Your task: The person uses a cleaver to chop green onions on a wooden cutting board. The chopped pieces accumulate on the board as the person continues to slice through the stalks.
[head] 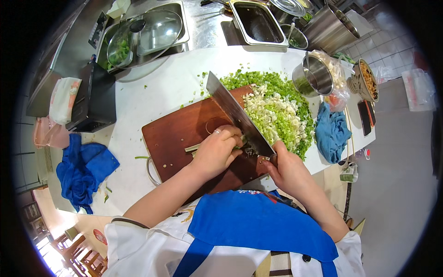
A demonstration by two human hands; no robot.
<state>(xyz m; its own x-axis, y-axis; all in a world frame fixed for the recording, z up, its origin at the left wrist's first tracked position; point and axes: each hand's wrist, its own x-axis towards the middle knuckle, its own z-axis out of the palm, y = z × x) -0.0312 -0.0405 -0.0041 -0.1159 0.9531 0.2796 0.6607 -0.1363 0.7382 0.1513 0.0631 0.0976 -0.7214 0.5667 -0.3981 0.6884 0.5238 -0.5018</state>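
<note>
My right hand [287, 166] grips the handle of a broad-bladed cleaver [238, 114], its blade standing on edge over a brown wooden cutting board [173, 131]. Beside the blade's left face, my left hand [219, 145] holds a bunch of green onion stalks [192, 149], its fingers curled and mostly covering them. Pale stalk ends stick out to the left from under that hand. A large heap of chopped green onion [277, 114] lies to the right of the cleaver, white and pale green in front, darker green behind, spilling past the board onto the white tabletop.
A crumpled blue cloth [83, 169] and a black box [93, 97] sit at left. Another blue cloth [332, 133] lies right of the heap, near a steel pot [313, 76]. Along the back stand a steel pan [258, 22] and a glass lid [155, 34] over another pan.
</note>
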